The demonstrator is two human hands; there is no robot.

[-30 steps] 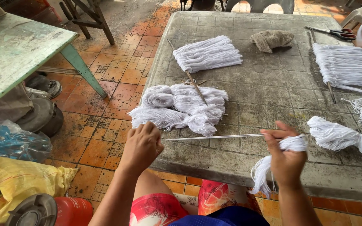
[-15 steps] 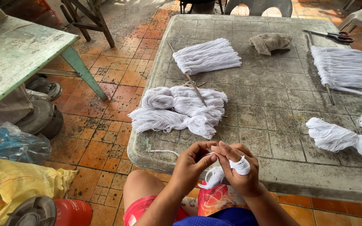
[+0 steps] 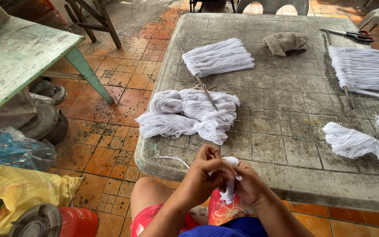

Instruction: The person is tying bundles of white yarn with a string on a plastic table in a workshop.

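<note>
My left hand [image 3: 203, 173] and my right hand [image 3: 250, 183] are pressed together at the near edge of a grey stone table [image 3: 286, 127]. Both pinch one small bundle of white yarn [image 3: 230, 184], whose end hangs down between them. A thin white string [image 3: 172, 159] trails from my left hand onto the table edge. Just beyond my hands lies a pile of tied white yarn bundles [image 3: 188, 114] with a thin stick across it.
More white yarn lies on the table: a flat skein [image 3: 218, 57], a big skein [image 3: 365, 68] at the right, a tied bundle [image 3: 356, 142]. Scissors [image 3: 352, 34] and a brown cloth [image 3: 286, 42] sit at the back. A green table [image 3: 18, 57], bags and a red cylinder [image 3: 73, 221] stand left.
One second ago my hands were spread apart, stretching a string tight. They have come together at the table's near edge and now hold the small yarn bundle between them.
</note>
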